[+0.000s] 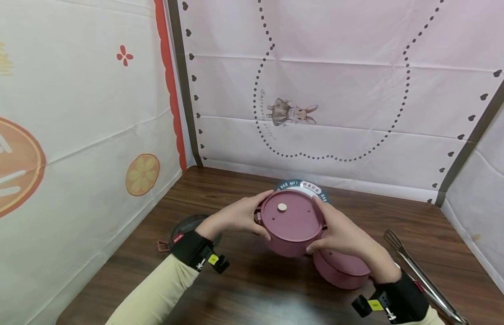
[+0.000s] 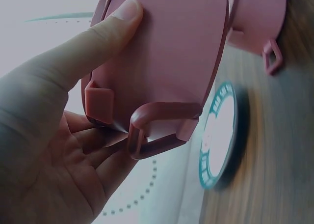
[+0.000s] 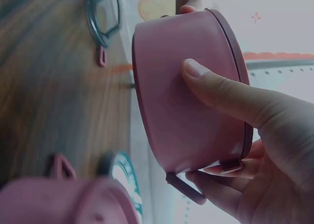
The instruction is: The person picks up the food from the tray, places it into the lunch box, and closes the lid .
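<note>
Pink pot (image 1: 291, 223) held up off the table (image 1: 252, 289) between both hands, tipped so its flat face with a small white dot points at the head camera. Left hand (image 1: 235, 216) gripping the left side: thumb pressed flat on the pot wall, fingers (image 2: 105, 157) curled under by the loop handle (image 2: 157, 133), as seen from the left wrist. Right hand (image 1: 343, 234) clamped on the right side the same way, thumb across the wall and fingers (image 3: 216, 192) wrapped beneath, next to the other handle. So both sets of fingers closed snugly around the pot, not loose.

Second pink pot (image 1: 341, 268) sitting on the table just below and right of the held one, partly hidden by the right hand. Round teal-rimmed disc (image 1: 302, 186) lying flat behind the pots. Dark glass lid (image 1: 187, 228) off to the left, behind the left wrist. Metal tongs (image 1: 420, 275) lying along the right edge of the table. Printed cloth walls all around, bunny print (image 1: 291, 113) on the back one.
</note>
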`<action>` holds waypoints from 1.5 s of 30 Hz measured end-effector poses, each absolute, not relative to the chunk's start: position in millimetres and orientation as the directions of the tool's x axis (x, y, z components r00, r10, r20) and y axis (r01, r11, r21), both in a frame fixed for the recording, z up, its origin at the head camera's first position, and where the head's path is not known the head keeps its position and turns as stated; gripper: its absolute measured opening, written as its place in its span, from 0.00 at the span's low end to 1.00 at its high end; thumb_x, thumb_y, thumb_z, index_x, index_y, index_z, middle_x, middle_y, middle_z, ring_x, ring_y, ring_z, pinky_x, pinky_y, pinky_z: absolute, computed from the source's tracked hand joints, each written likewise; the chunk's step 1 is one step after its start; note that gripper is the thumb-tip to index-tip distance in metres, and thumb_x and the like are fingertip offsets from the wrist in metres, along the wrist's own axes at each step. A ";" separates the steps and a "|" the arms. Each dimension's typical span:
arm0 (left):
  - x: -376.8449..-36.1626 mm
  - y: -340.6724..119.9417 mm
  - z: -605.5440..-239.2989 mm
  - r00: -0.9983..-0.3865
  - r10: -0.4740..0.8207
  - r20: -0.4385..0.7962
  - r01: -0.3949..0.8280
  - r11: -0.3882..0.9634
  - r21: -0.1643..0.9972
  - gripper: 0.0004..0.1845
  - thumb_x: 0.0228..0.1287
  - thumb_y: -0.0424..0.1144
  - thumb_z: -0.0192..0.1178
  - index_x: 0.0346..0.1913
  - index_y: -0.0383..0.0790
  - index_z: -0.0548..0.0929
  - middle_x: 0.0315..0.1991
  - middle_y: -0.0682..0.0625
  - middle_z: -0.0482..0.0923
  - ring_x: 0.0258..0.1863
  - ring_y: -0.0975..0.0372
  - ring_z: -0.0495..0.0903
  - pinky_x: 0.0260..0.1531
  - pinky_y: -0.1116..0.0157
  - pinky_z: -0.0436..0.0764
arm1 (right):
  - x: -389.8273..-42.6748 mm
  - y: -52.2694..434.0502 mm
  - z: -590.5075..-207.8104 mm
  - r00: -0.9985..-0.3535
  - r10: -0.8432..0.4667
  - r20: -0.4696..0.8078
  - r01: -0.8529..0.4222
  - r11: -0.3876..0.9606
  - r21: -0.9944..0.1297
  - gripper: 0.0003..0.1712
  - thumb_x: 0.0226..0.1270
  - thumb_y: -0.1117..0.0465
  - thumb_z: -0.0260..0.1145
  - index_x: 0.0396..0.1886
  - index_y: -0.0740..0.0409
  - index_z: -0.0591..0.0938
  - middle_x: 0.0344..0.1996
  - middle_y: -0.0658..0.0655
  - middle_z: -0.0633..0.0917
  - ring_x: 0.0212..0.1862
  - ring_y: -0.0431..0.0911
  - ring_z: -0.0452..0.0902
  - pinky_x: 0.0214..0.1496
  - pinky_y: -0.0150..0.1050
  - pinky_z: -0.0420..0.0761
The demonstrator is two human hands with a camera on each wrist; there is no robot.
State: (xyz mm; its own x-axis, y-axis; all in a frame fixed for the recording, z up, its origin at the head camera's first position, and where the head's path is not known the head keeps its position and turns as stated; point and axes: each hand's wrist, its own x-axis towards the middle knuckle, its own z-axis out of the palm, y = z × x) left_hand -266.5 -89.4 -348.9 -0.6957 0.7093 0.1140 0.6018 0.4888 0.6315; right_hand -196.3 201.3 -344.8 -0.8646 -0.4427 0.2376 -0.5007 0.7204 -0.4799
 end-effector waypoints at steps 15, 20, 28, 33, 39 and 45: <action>-279.8 -7.5 -353.6 -0.583 0.804 0.120 0.658 0.380 0.650 0.61 0.46 0.50 0.80 0.80 0.51 0.51 0.71 0.51 0.70 0.65 0.64 0.72 0.59 0.66 0.76 | -170.5 268.8 -345.4 -0.914 -0.325 0.243 -0.401 0.811 -0.426 0.75 0.38 0.43 0.85 0.77 0.72 0.52 0.69 0.76 0.67 0.68 0.69 0.66 0.64 0.67 0.70; -282.2 13.7 -356.9 -0.568 0.818 0.092 0.661 0.387 0.643 0.62 0.47 0.48 0.80 0.81 0.50 0.48 0.74 0.50 0.66 0.70 0.62 0.68 0.66 0.66 0.72 | -165.8 284.4 -351.2 -0.921 -0.298 0.251 -0.382 0.818 -0.431 0.75 0.37 0.44 0.85 0.76 0.75 0.52 0.67 0.78 0.67 0.67 0.71 0.66 0.64 0.68 0.70; -280.8 34.8 -367.7 -0.554 0.832 0.034 0.658 0.412 0.631 0.63 0.50 0.49 0.78 0.81 0.46 0.45 0.80 0.49 0.53 0.77 0.60 0.59 0.75 0.63 0.62 | -157.7 300.8 -367.2 -0.924 -0.276 0.264 -0.368 0.828 -0.424 0.76 0.35 0.43 0.86 0.76 0.75 0.53 0.66 0.78 0.69 0.66 0.69 0.68 0.61 0.66 0.71; -281.3 43.4 -370.5 -0.553 0.833 0.007 0.648 0.425 0.632 0.63 0.51 0.52 0.77 0.81 0.48 0.44 0.80 0.50 0.54 0.78 0.61 0.58 0.75 0.62 0.62 | -154.5 307.7 -371.4 -0.925 -0.265 0.273 -0.360 0.840 -0.406 0.75 0.36 0.43 0.85 0.75 0.75 0.54 0.66 0.77 0.70 0.65 0.67 0.70 0.60 0.64 0.72; -282.8 52.4 -371.6 -0.552 0.834 -0.020 0.634 0.435 0.639 0.62 0.51 0.53 0.77 0.81 0.50 0.44 0.78 0.51 0.58 0.76 0.61 0.60 0.74 0.62 0.64 | -151.9 313.9 -374.9 -0.931 -0.244 0.270 -0.342 0.844 -0.414 0.75 0.36 0.44 0.85 0.75 0.76 0.54 0.64 0.77 0.71 0.64 0.67 0.71 0.60 0.65 0.73; -285.8 58.1 -372.0 -0.539 0.841 -0.048 0.613 0.431 0.662 0.61 0.53 0.50 0.76 0.81 0.52 0.43 0.78 0.51 0.59 0.76 0.62 0.61 0.74 0.62 0.64 | -148.8 317.4 -377.3 -0.940 -0.223 0.258 -0.320 0.838 -0.442 0.74 0.39 0.43 0.85 0.75 0.75 0.52 0.64 0.79 0.70 0.65 0.69 0.69 0.61 0.66 0.72</action>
